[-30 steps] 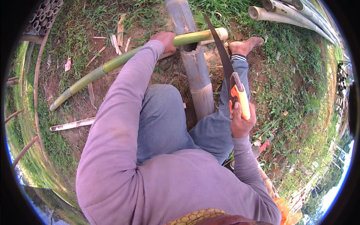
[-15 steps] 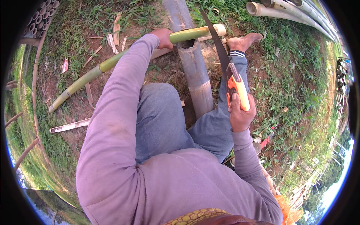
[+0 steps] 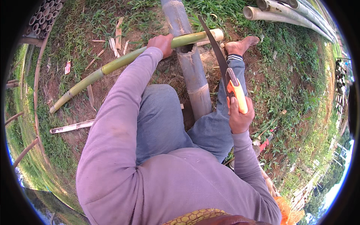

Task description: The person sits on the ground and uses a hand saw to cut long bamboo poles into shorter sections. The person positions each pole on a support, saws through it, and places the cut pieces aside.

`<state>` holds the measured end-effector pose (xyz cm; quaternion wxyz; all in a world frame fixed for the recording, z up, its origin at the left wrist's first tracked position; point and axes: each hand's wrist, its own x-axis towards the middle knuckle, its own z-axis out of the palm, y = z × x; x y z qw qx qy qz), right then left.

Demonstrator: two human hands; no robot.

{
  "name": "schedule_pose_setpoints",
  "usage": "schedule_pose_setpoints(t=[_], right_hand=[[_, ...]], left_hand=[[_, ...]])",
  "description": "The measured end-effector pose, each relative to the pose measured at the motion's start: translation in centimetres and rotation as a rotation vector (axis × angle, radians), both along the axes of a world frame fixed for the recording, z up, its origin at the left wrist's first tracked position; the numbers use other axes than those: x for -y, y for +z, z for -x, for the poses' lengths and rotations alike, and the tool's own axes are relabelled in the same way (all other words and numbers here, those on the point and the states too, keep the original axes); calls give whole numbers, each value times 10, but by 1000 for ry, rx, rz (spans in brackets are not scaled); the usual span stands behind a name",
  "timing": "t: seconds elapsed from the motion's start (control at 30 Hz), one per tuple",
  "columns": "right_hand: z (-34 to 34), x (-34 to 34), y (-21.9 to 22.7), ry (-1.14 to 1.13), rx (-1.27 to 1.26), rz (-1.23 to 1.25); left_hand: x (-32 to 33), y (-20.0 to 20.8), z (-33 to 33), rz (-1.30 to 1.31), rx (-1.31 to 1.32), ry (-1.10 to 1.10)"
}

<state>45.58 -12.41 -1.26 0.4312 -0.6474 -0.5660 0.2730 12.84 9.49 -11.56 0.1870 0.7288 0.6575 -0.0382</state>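
Observation:
My left hand (image 3: 161, 45) is wrapped round a green bamboo pole (image 3: 131, 57), which slants down to the left. Near its right end the pole lies across a thick grey bamboo log (image 3: 197, 88), over a jagged hole in the log. In my right hand (image 3: 241, 117) is a handsaw (image 3: 221, 56) with an orange handle and a dark curved blade. The blade points away from me and passes over the pole close to its pale, bare end. Whether the teeth touch the pole, I cannot tell.
My bent legs straddle the log's near end, with a bare foot (image 3: 242, 45) close to the saw. Split bamboo pieces (image 3: 73, 126) lie on the grass and soil. Long bamboo poles (image 3: 275, 15) rest at the far right; cut tubes (image 3: 42, 20) are stacked far left.
The view has shifted slightly. My left hand and the pole's right end sit a little nearer to me, and the saw has drawn back slightly. Both grips are kept.

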Motion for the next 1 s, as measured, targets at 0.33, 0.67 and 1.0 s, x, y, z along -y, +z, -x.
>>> schedule_pose_setpoints(t=[0.33,0.67,1.0], right_hand=[[40,-100,-23,-3,-47,-19],[39,-102,-24,13,-14,-71],[6,24,-8,-52,-60,30]], left_hand=[[-2,17,-6,108,-21,-25],[-20,5,-4,126,53,-73],[-20,5,4,226,77,-119]])
